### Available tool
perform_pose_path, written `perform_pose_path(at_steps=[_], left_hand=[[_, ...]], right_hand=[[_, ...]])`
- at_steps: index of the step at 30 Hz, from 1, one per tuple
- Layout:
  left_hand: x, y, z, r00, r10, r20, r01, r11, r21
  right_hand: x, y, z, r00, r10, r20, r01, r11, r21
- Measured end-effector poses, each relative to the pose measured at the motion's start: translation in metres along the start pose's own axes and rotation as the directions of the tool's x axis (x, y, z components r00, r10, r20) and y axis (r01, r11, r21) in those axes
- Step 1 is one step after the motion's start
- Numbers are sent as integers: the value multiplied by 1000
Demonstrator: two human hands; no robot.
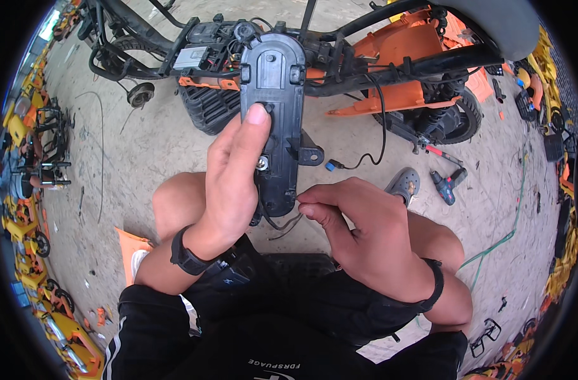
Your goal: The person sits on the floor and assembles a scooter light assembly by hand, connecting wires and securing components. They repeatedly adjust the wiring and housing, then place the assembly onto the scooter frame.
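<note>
My left hand point(228, 180) is wrapped round a long black plastic housing point(284, 120) with rounded ends, its thumb lying along the front face. The housing is held upright in front of me, and a small tab with a hole point(311, 155) juts from its right side. A thin dark cable point(282, 227) hangs from its lower end. At the lower right corner of the housing my right hand point(371, 231) is closed, thumb and forefinger pinched together. What lies between those fingertips, if anything, is too small to make out.
A stripped two-wheeler frame point(339, 82) with orange panels point(400, 54) stands just beyond the housing. From it a black cable ends in a blue connector point(330, 166). A cordless drill point(446, 185) and a red-handled tool point(442, 152) lie on the concrete floor at right.
</note>
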State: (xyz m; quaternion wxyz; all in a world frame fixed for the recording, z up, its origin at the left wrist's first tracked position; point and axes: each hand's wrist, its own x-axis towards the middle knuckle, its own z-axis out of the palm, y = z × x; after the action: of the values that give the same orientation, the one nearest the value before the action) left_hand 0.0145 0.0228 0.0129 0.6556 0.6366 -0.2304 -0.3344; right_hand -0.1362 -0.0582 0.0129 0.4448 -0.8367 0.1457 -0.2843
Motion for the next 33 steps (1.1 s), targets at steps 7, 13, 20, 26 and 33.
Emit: perform_pose_path(at_steps=[7,13,20,26,33], left_hand=[[4,-5,3,998,-36,-44,34,998,-43],[7,-9,-3,986,-155,53,160,981,-108],[6,-7,-2,988,-152,33,154,984,-86],[5,-6,-2,993,-119,20,120,990,-69],[3,-4,0,998,-45,42,49,994,-96]], right_hand=[[1,1,-8,996,55,65,-60,995,82],[1,11,-3,987,-157,-19,152,977,-149],[3,9,-4,961,-264,76,274,901,-336],[2,15,5,977,-206,48,210,971,-110],[-1,16,3,986,15,167,-52,973,223]])
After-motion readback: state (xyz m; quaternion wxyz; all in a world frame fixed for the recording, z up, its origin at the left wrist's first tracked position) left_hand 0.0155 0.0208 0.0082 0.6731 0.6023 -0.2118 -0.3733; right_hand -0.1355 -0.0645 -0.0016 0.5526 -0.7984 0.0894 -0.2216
